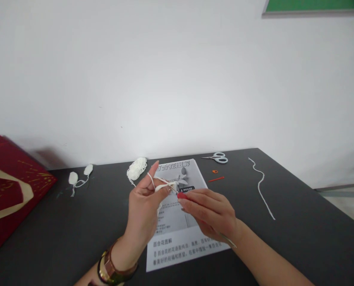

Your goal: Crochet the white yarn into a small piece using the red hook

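My left hand (145,202) pinches white yarn (162,185) between thumb and fingers, and a strand loops around its raised index finger. In my right hand (209,208) is a crochet hook (182,195) with a red grip; its thin tip meets the yarn close to my left thumb, and its other end sticks out below the palm. Both hands are above a printed sheet (189,256) with a flower picture and text. Behind the left hand lies a ball of white yarn (137,168). The exact stitches are too small to make out.
On the dark table (105,214), two white crocheted pieces (73,178) joined by yarn lie left, near a red gift bag (10,190). Scissors (218,157), an orange stitch marker (214,171) and a red needle (216,179) lie behind the right hand. A loose yarn strand (261,182) lies right.
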Motion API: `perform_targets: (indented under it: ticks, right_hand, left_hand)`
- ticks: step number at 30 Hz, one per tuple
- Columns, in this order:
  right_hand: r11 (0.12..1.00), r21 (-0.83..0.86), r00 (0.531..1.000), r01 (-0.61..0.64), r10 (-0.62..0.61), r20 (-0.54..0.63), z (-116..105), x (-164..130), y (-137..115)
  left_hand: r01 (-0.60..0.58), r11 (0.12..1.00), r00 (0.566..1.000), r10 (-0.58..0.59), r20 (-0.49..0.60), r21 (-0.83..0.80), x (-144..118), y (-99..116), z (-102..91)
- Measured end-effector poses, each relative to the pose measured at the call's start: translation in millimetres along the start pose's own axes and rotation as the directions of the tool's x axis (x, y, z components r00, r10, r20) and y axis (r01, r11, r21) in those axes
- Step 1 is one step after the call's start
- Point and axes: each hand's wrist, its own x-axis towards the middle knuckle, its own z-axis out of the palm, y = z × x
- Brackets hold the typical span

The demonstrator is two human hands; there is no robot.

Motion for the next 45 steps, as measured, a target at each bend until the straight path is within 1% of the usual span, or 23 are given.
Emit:
perform_targets:
  ticks: [2, 4, 6, 8, 9, 10, 11, 13, 14, 15, 16, 18, 20, 22, 24, 27, 29, 31, 34, 37, 39, 42, 45]
  right_hand:
    - [0.997, 0.067, 0.998, -0.049, 0.051, -0.027, -1, 0, 2]
    - [0.994, 0.088, 0.998, -0.063, 0.066, -0.026, -2, -1, 3]
    - [0.999, 0.03, 1.0, -0.018, 0.018, 0.005, -3, -2, 3]
    - [0.995, -0.081, 0.997, 0.056, -0.052, 0.052, -5, -1, 2]
    - [0.989, -0.123, 0.995, 0.081, -0.072, 0.071, -5, 0, 0]
    - [0.987, -0.139, 0.994, 0.083, -0.073, 0.076, -5, 1, -1]
    - [0.99, -0.127, 0.997, 0.06, -0.053, 0.063, -5, 2, -2]
    - [0.999, -0.041, 1.0, -0.02, 0.021, 0.019, -5, 4, -4]
    - [0.999, 0.008, 0.999, -0.053, 0.053, -0.002, -5, 4, -4]
    - [0.996, 0.044, 0.997, -0.072, 0.072, -0.014, -4, 4, -3]
    - [0.996, 0.063, 0.998, -0.067, 0.069, -0.016, -4, 3, -3]
    - [0.999, 0.046, 1.0, -0.021, 0.021, 0.008, -5, 1, -1]
    - [0.998, -0.041, 0.998, 0.046, -0.044, 0.045, -6, 0, 0]
    - [0.981, -0.159, 0.991, 0.114, -0.102, 0.084, -7, 0, -3]
    - [0.957, -0.249, 0.986, 0.152, -0.128, 0.108, -7, 1, -7]
    - [0.942, -0.299, 0.987, 0.15, -0.123, 0.105, -5, 2, -12]
    - [0.96, -0.263, 0.994, 0.097, -0.08, 0.078, -3, 3, -13]
    - [0.985, -0.173, 0.999, 0.018, -0.012, 0.039, -1, 3, -13]
    - [0.997, -0.061, 0.998, -0.057, 0.056, -0.022, -1, 5, -13]
    - [0.996, -0.041, 0.995, -0.078, 0.075, -0.072, -3, 8, -14]
    - [0.994, -0.008, 0.989, -0.111, 0.109, -0.103, -5, 10, -16]
    - [0.969, 0.091, 0.962, -0.231, 0.241, -0.13, -10, 13, -17]
    - [0.897, 0.211, 0.896, -0.388, 0.421, -0.141, -16, 13, -16]
  left_hand:
    - [0.046, 0.997, 0.999, -0.045, 0.017, -0.059, 1, 3, 1.3]
    - [0.099, 0.989, 0.995, -0.095, 0.041, -0.109, 3, 6, 1.9]
    - [0.157, 0.977, 0.987, -0.148, 0.066, -0.147, 4, 8, 1.6]
    - [0.188, 0.971, 0.981, -0.177, 0.082, -0.147, 4, 10, 0.8]
    - [0.173, 0.977, 0.983, -0.163, 0.083, -0.126, 4, 10, 0.4]
    - [0.129, 0.988, 0.99, -0.123, 0.073, -0.088, 4, 10, 0.1]
    - [0.06, 0.997, 0.997, -0.058, 0.058, -0.038, 3, 10, -0.1]
    - [-0.082, 0.995, 0.996, 0.08, 0.039, 0.063, 2, 8, -0.6]
    - [-0.121, 0.988, 0.992, 0.118, 0.037, 0.093, 2, 8, -0.9]
    - [-0.126, 0.987, 0.992, 0.122, 0.039, 0.099, 2, 7, -1.3]
    - [-0.102, 0.992, 0.994, 0.098, 0.048, 0.08, 2, 7, -1.9]
    - [0.004, 1.0, 0.997, -0.003, 0.08, -0.002, 4, 8, -3.0]
    - [0.108, 0.991, 0.988, -0.098, 0.12, -0.082, 6, 10, -4.0]
    - [0.154, 0.981, 0.981, -0.138, 0.139, -0.117, 7, 11, -4.2]
    - [0.121, 0.989, 0.987, -0.11, 0.12, -0.088, 7, 11, -3.6]
    - [-0.036, 0.998, 0.998, 0.034, 0.048, 0.052, 5, 8, -2.5]
    - [-0.139, 0.979, 0.99, 0.136, 0.027, 0.149, 4, 5, -2.4]
    - [-0.175, 0.965, 0.985, 0.171, 0.037, 0.197, 5, 3, -3.0]
    - [-0.127, 0.973, 0.992, 0.121, 0.039, 0.191, 7, 2, -4.6]
    - [-0.074, 0.985, 0.997, 0.069, 0.037, 0.158, 9, 4, -5.9]
    - [-0.057, 0.987, 0.997, 0.048, 0.062, 0.149, 9, 4, -6.5]
    - [-0.051, 0.983, 0.994, 0.033, 0.1, 0.179, 9, 5, -7.0]
    - [-0.026, 0.981, 0.991, 0.0, 0.133, 0.19, 10, 6, -7.0]
